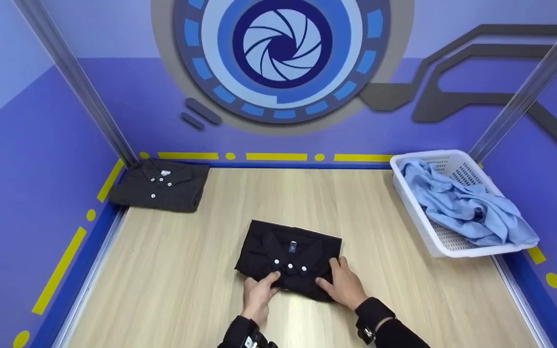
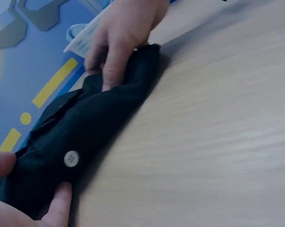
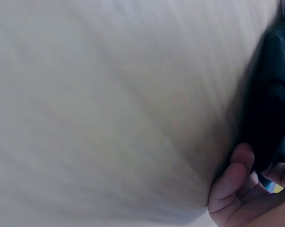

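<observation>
A folded black shirt (image 1: 288, 280) lies on the wooden table in front of me, its collar with white buttons and a neck label facing up. My left hand (image 1: 257, 296) pinches its near edge, thumb on top and fingers at the underside. At the near right corner, my right hand (image 1: 346, 285) grips the cloth with the thumb over it and fingers along the side. The left wrist view shows a white button (image 2: 71, 158) close to the left thumb and finger. In the right wrist view, the right hand's fingers (image 3: 229, 182) curl at the dark cloth (image 3: 270, 109).
Another folded dark grey shirt (image 1: 177, 191) lies at the table's back left corner. A white plastic basket (image 1: 411, 203) with a crumpled light blue garment (image 1: 476, 208) stands at the back right. Blue printed panels (image 1: 128, 111) wall the wooden table (image 1: 186, 290) at the back and sides.
</observation>
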The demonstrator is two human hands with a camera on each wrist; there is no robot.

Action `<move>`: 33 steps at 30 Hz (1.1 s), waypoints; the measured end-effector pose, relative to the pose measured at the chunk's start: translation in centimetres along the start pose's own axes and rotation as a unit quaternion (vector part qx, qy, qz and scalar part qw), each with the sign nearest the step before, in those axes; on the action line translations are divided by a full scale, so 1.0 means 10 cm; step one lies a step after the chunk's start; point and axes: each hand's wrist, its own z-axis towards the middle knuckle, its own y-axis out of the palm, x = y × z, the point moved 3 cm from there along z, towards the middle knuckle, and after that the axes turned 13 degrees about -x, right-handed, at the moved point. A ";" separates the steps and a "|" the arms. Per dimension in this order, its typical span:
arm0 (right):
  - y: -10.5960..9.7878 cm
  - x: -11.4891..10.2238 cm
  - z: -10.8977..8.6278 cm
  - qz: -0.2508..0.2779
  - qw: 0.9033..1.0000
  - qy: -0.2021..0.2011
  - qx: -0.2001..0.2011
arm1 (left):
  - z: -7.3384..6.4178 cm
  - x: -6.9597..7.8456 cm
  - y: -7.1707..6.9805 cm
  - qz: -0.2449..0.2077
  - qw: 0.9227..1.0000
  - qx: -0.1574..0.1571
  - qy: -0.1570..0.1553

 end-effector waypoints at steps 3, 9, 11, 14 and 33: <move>0.00 -0.01 0.02 0.006 1.000 -0.003 0.005 | 0.00 -0.01 0.03 0.002 1.000 -0.004 0.007; 0.01 -0.02 0.03 0.017 0.999 -0.029 0.017 | -0.02 -0.01 0.10 0.012 0.999 -0.001 0.030; 0.02 -0.03 0.03 0.016 0.999 -0.045 0.016 | -0.03 0.01 0.11 0.023 0.999 0.008 0.038; 0.03 -0.05 0.04 0.021 0.998 -0.062 0.010 | -0.03 0.05 0.11 0.034 0.998 0.018 0.045; 0.05 -0.14 0.05 0.039 0.992 -0.109 -0.042 | 0.01 0.20 -0.22 0.006 0.999 0.018 0.047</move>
